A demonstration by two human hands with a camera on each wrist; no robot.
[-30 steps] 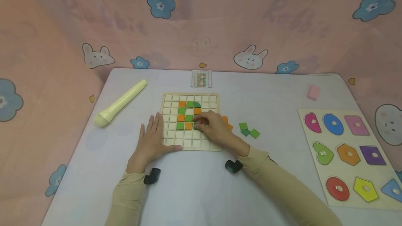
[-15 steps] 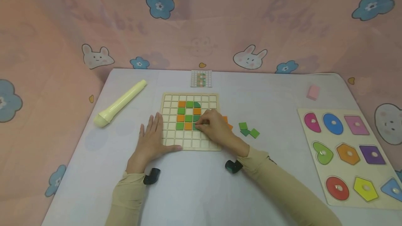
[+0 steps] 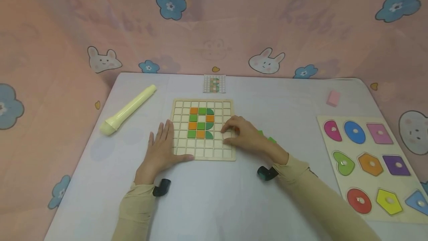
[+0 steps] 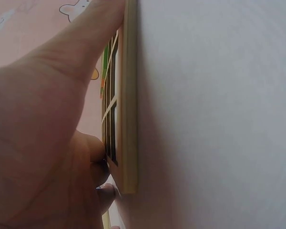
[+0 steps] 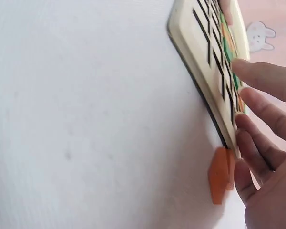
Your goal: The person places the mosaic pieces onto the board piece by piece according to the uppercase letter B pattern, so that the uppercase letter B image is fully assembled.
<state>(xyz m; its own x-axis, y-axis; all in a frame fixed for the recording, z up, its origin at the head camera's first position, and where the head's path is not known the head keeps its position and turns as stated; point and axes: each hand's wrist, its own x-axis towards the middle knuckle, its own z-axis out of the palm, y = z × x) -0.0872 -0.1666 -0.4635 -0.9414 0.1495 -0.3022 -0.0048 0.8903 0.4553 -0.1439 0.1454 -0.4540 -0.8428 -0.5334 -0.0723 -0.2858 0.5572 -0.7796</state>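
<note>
A square wooden grid board [image 3: 185, 152] lies mid-table. Orange and green tiles, such as an orange square tile [image 3: 200, 134], fill several of its cells in a B-like pattern. A dark green curved tile [image 3: 208, 135] sits at the pattern's lower right. Straight-fingered, my left hand [image 3: 159, 151] rests along the board's left side, its thumb on the front edge. My right hand [image 3: 245, 135] is over the board's right side, fingers loosely bent and spread from the thumb, holding nothing. Beside the board, under that hand, lie orange tiles [image 5: 220, 176] in the right wrist view.
Green tiles [image 3: 272, 140] peek out behind the right wrist. A small pattern card [image 3: 214, 84] lies behind the board. A pale yellow stick [image 3: 130, 109] is at left, a pink block [image 3: 333, 98] at back right, and a knobbed shape puzzle [image 3: 354, 181] at right.
My right hand has drawn back to the right from the pattern, letting go of the dark green curved tile at its lower right. My left hand has stayed in place.
</note>
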